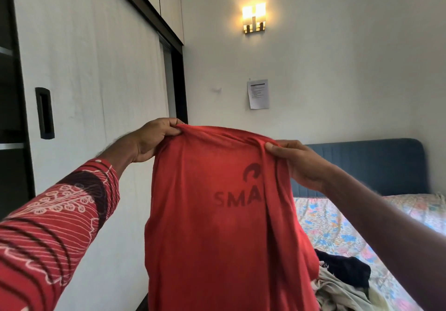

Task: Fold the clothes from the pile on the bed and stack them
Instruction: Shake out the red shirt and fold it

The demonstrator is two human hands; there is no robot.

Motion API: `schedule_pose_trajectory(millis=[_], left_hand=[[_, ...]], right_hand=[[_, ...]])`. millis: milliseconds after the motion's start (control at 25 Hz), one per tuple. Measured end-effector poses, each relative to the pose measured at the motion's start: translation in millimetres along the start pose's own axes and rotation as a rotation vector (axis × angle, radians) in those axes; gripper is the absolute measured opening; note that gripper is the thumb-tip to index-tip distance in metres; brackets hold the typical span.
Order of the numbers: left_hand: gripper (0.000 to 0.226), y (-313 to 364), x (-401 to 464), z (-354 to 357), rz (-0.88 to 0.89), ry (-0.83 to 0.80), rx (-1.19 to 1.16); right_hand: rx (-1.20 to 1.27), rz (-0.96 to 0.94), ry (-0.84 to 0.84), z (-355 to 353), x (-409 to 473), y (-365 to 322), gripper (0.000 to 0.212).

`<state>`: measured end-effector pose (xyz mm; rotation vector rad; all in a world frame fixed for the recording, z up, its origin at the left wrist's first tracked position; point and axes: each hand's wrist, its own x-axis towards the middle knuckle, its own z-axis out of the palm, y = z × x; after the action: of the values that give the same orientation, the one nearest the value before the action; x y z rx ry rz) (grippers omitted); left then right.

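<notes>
A person holds a thin red knit T-shirt with dark lettering (217, 214) up by its top edge, the left hand (154, 141) pinching one bunched corner between thumb and curled fingers, the right hand (296, 163) gripping the other corner the same way. The shirt hangs straight down between the two hands, in front of the floral-sheeted bed (337, 226), and its lower edge runs out of view.

A loose fold of the shirt drapes down just under the right hand, so the cloth appears doubled on that side. If it were laid down as it hangs, that fold would likely be trapped and the finished fold come out lopsided. The light pinch at each corner could also let the slack fabric slide free with a hard shake.

Beyond the shirt, to its lower right, the pile of unfolded dark and pale clothes (342, 279) lies on the bed; a trailing hem could drag into it and snag. Farther behind the shirt stand a blue padded headboard (374, 163) and a lit wall lamp (254, 18).
</notes>
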<state>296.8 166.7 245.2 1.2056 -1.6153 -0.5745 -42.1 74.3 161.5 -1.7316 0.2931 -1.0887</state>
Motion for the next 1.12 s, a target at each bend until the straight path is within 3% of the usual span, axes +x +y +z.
schedule_pose_trajectory(millis=[80,160,240,360,520,640,760,840,960,1040,1120], left_hand=[[0.02,-2,-3,-2,-0.045,-0.016,0.037],[0.019,-3,-7,-2,-0.078,-0.054,0.027],[0.017,-2,-11,-2,-0.096,-0.103,-0.008],[0.006,2,-19,0,-0.095,-0.188,-0.092],[0.026,1,-24,1,-0.034,-0.216,-0.152],[0.02,4,-20,3,0.042,-0.102,-0.121],[0.007,5,-13,1,0.13,0.119,-0.067],[0.009,1,-7,4,0.186,0.191,0.054],[0.014,-4,-4,11,0.24,0.247,0.184],[0.017,-9,-8,5,0.221,0.193,0.313],[0.019,-17,-13,-7,0.148,0.117,0.405]], right_hand=[[0.169,-0.068,0.013,-5,4,-4,0.033],[0.262,-0.03,-0.099,-5,4,-12,0.034],[0.067,0.066,-0.198,0,2,-20,0.026],[-0.31,0.09,-0.223,6,9,-27,0.032],[-0.141,-0.005,-0.147,-10,15,-31,0.052],[-0.173,0.097,-0.212,-33,9,-34,0.058],[-0.59,0.371,-0.273,-38,-11,-34,0.067],[-0.765,0.41,-0.094,-26,-18,-22,0.064],[-0.5,0.163,0.251,-15,-17,-6,0.029],[-0.326,0.102,0.285,-28,-19,-10,0.018],[-0.396,0.091,0.272,-44,-23,-21,0.021]])
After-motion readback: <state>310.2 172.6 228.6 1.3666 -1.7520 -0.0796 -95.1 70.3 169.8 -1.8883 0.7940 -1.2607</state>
